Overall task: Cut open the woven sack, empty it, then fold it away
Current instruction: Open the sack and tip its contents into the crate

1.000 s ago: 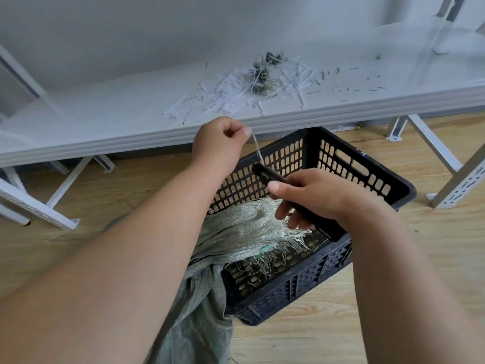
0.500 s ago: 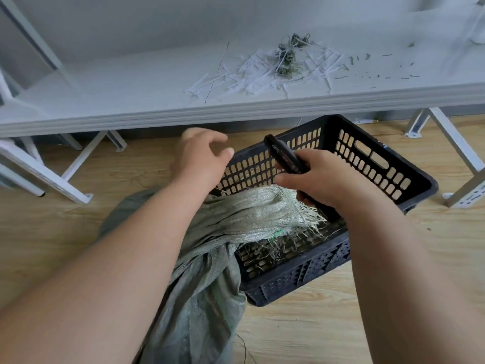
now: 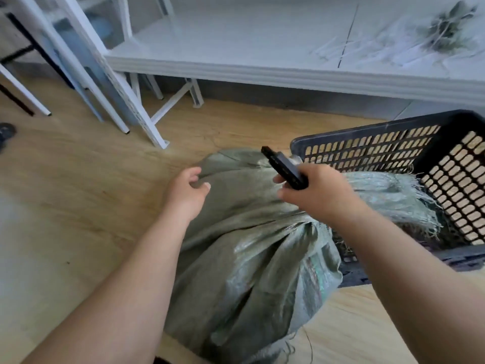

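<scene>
Judging from how things lie now, you are past the cutting and at the start of the emptying. The woven sack (image 3: 252, 248) is the biggest thing here: it lies on the wooden floor (image 3: 78, 206), bulging and creased, and its frayed open mouth (image 3: 409, 195) hangs over the near wall into the black crate (image 3: 367, 143). The loose threads at that edge suggest the seam is already opened (I judge this from the fraying only). What is left, as I read it, is to tip the contents out, pull the sack free and fold it.

The crate stands tilted beside the sack, just in front of the low white shelf (image 3: 262, 72). Inside it you can see the sack's mouth and some thin strands at the bottom; whether any contents have gone in, I cannot tell, because that corner is blurred and partly hidden.

On the shelf lie pale cut strips and a small dark tangle (image 3: 446, 30), well apart from the crate.

Your left hand (image 3: 185, 190) hovers at the far end of the sack with fingers half curled and nothing between them; it seems just short of touching the cloth. Your right hand (image 3: 315, 193) has its fingers closed around the black cutter (image 3: 284, 168), held above the sack's middle.
</scene>
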Motion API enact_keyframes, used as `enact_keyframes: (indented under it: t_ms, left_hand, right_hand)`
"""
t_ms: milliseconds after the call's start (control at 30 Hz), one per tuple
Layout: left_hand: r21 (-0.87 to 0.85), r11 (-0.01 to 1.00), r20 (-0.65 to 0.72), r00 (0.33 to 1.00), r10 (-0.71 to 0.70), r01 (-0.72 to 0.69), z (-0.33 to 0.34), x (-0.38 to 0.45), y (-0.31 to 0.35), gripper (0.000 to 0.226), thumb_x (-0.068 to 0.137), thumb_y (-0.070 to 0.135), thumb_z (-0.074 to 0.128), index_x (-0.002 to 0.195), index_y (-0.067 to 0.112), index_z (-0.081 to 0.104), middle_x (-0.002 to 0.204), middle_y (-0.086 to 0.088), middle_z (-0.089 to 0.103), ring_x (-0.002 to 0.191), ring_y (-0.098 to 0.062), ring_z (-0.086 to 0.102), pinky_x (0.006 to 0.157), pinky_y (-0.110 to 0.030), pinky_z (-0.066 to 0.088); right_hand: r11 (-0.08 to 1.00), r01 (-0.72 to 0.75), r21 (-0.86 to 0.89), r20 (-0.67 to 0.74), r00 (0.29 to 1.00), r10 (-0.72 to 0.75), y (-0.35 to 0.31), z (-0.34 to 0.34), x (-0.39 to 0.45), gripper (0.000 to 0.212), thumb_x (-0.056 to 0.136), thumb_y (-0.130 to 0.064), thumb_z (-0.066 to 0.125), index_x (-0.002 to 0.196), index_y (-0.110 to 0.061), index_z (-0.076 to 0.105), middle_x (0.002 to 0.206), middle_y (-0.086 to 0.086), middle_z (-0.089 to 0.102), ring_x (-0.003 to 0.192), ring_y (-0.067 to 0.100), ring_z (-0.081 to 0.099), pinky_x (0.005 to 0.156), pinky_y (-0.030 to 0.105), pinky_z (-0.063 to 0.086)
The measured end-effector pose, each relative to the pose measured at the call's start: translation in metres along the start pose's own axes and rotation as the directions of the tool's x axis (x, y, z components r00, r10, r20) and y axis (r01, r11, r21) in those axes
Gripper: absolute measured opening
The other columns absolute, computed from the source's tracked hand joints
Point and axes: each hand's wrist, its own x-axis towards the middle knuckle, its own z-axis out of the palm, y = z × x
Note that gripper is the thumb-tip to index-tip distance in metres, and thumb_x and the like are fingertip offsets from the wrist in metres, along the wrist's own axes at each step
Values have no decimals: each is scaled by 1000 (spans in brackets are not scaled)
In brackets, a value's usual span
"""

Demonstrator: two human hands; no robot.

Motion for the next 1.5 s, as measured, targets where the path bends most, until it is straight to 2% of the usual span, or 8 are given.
enact_keyframes:
  t_ms: [167, 367, 733, 967, 1133, 1267, 1400, 1500]
  left_hand:
    - [-8, 1000, 100, 995, 9, -9, 0, 14, -20, 43, 92, 27, 59, 135, 29, 50, 135, 6, 55, 116, -19, 54, 93, -36, 48]
    - [-9, 1000, 159, 987, 26, -25, -5, 32, -28, 48, 93, 24, 60, 139, 25, 47, 139, 2, 52, 120, -20, 54, 86, -30, 45]
    - [-106, 992, 174, 984, -48, 67, -19, 49, -55, 54, 93, 23, 61, 143, 18, 42, 141, -4, 51, 122, -22, 53, 94, -29, 41]
    - [79, 995, 132, 989, -65, 55, -14, 53, -64, 71, 87, 2, 51, 146, 38, 34, 150, -6, 33, 129, -29, 44, 99, -33, 45]
    - [92, 996, 50, 999, -11, 6, -7, 55, -62, 57, 91, 18, 60, 142, 34, 42, 147, -8, 36, 129, -31, 43, 107, -39, 36]
    - [38, 995, -58, 994, 92, -90, -4, 53, -50, 20, 90, 17, 60, 108, 18, 68, 112, -8, 68, 107, -31, 61, 85, -31, 44]
    - [-273, 954, -253, 966, 54, -124, -20, 49, -17, 19, 91, 11, 55, 90, 27, 65, 98, 4, 69, 94, -21, 65, 85, -32, 51]
    - [-352, 903, -255, 953, 162, -247, -24, 36, 20, 17, 92, 18, 57, 85, 32, 65, 93, 13, 69, 90, -11, 65, 83, -34, 54]
  right_hand:
    - [975, 54, -218, 50, 998, -44, -46, 59, 52, 19, 82, -22, 66, 100, -20, 60, 75, -1, 57, 76, 23, 60, 60, 26, 41]
    - [915, -63, -399, 30, 996, 82, -59, 104, 95, 21, 87, -12, 59, 108, -16, 57, 70, -1, 48, 63, 19, 50, 54, 27, 38]
    - [822, -23, -569, 174, 974, 147, -81, 144, 111, 39, 92, -16, 58, 129, -25, 51, 98, 8, 62, 84, 26, 61, 69, 34, 54]
    - [984, -161, -69, -29, 987, 160, -94, 118, 97, 24, 87, -43, 64, 85, -21, 57, 64, -2, 55, 55, 16, 55, 49, 25, 41]
    - [968, -160, 193, -218, 955, 202, -92, 83, 75, 21, 84, -35, 60, 67, -22, 57, 57, 0, 49, 53, 21, 48, 51, 29, 40]
    - [962, -193, 194, -202, 952, 231, -82, 59, 62, 16, 82, -31, 62, 69, -21, 59, 58, 1, 52, 52, 21, 50, 51, 28, 41]
    - [986, -132, -107, -158, 981, 114, -76, 34, 55, 15, 86, -36, 65, 82, -22, 59, 60, -5, 52, 52, 10, 49, 44, 24, 32]
    - [1000, -10, -27, -257, 966, 3, -82, 17, 59, 21, 82, -42, 70, 90, -25, 61, 66, -9, 55, 59, 8, 53, 49, 24, 40]
